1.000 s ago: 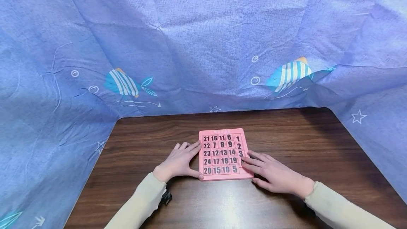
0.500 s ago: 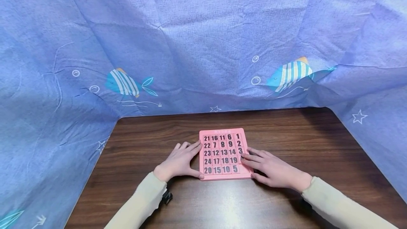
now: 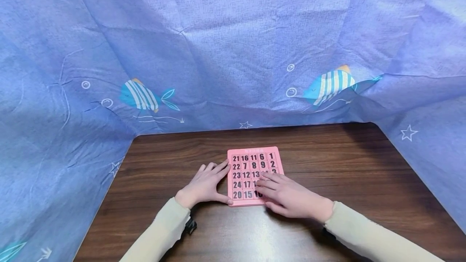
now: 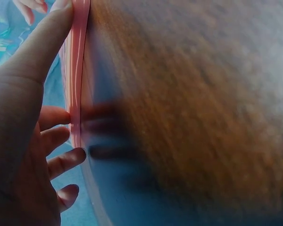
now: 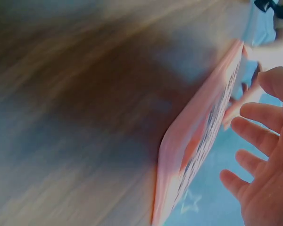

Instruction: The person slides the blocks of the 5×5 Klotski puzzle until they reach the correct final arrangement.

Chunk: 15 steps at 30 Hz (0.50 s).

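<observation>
A pink sliding number puzzle [image 3: 249, 170] lies flat on the wooden table, its black-numbered tiles set in a square frame. My left hand [image 3: 202, 186] rests against its left side, thumb at the near left corner and forefinger farther up the edge. In the left wrist view the thumb [image 4: 35, 56] and fingertips touch the pink edge. My right hand [image 3: 293, 198] is over the puzzle's lower right part, fingers extended, hiding several tiles there. The right wrist view shows the right hand [image 5: 269, 141] apart from the puzzle [image 5: 198, 127], whose frame has a bare pink gap near one corner.
The dark brown table [image 3: 174, 153] reaches back to a blue curtain [image 3: 233, 51] printed with striped fish and stars. A small black device [image 3: 190, 225] sits at my left wrist under the sleeve.
My right hand moves left from the puzzle's right edge across its lower right tiles. The 1, 2 and 3 tiles slid up the right column between the earlier frames. My left hand stays put.
</observation>
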Available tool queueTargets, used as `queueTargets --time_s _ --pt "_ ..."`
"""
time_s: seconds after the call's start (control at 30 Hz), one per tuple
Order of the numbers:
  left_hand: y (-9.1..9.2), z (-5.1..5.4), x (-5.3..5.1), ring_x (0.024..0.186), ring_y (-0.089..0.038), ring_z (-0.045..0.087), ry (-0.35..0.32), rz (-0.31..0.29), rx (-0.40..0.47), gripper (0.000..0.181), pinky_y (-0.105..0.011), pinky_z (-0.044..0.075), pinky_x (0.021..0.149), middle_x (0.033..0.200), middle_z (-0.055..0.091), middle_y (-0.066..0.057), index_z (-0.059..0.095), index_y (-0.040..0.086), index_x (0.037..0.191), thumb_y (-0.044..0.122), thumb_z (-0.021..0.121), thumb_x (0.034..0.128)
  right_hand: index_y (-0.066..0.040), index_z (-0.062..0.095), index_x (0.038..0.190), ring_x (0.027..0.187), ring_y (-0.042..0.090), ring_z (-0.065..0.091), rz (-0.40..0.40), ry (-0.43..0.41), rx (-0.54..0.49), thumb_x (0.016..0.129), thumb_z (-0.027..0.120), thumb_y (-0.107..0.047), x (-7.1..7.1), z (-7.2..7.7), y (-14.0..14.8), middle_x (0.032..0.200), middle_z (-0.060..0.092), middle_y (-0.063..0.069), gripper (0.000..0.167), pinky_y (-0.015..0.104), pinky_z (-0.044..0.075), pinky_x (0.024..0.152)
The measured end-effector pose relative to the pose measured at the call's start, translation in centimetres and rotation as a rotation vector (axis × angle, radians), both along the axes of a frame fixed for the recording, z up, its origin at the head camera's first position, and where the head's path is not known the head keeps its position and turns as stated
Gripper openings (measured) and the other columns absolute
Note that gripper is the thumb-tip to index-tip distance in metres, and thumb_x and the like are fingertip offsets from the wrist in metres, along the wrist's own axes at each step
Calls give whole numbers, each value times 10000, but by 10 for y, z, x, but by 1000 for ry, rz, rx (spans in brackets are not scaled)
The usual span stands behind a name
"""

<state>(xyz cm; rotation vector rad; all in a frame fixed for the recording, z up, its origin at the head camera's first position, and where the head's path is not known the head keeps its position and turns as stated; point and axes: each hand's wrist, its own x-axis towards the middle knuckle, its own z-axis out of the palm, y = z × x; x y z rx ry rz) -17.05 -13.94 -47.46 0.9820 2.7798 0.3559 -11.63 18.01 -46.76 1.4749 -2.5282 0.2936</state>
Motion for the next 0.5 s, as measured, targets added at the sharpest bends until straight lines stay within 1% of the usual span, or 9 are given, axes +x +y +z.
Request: queueTargets --time_s 0.17,0.27,0.4,0.5 --pt "0 -2 1 1329 -264 450 -6 9 8 1165 -489 380 1029 1688 342 -52 414 119 1611 754 802 714 -71 635 1429 1420 354 498 46 -15 61 991 677 -329 1 -4 -23 1464 620 80 510 567 421 1125" --pt "2 -3 1 1311 -257 457 -4 9 11 1160 -477 384 1019 1678 363 -49 418 121 1609 755 799 715 -94 636 1438 1433 332 490 63 -1 93 1005 657 -343 3 -6 -32 1483 608 56 500 542 420 1135" --pt "1 -3 1 1305 -248 458 -3 9 4 1162 -461 381 1011 1678 364 -45 407 131 1616 765 787 720 -116 643 1438 1433 314 494 57 23 106 1004 654 -354 5 -8 -36 1496 600 38 495 529 434 1123" --pt "-1 -3 0 1308 -251 457 -1 12 7 1164 -461 378 1011 1677 365 -45 408 130 1615 766 789 718 -113 628 1455 1435 318 491 48 16 99 998 663 -355 5 -9 -35 1514 584 42 518 541 443 1113"
